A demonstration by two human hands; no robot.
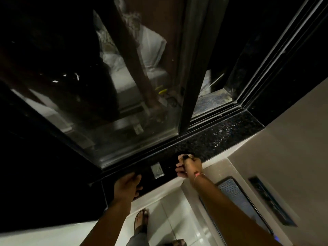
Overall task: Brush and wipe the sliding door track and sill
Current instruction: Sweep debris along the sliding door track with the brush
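The step in hand appears to be brushing the sill [221, 134], the dark speckled ledge under both hands, with the door track [213, 114] just beyond it. The left hand [126, 185] lies open and flat on the sill edge, holding nothing. Right of it, past a small pale packet [157, 172], the right hand [188, 166] is closed around a small dark object, likely the brush [185, 155]; the next move calls for strokes toward the track.

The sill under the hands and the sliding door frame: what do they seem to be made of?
The sill looks like polished dark stone, perhaps granite: black with fine pale flecks and a glossy sheen at its right end. The door frame looks like dark metal, probably coated aluminium, judging by its straight ridged profile and soft highlights. The panel it holds is glass, since it reflects the room.
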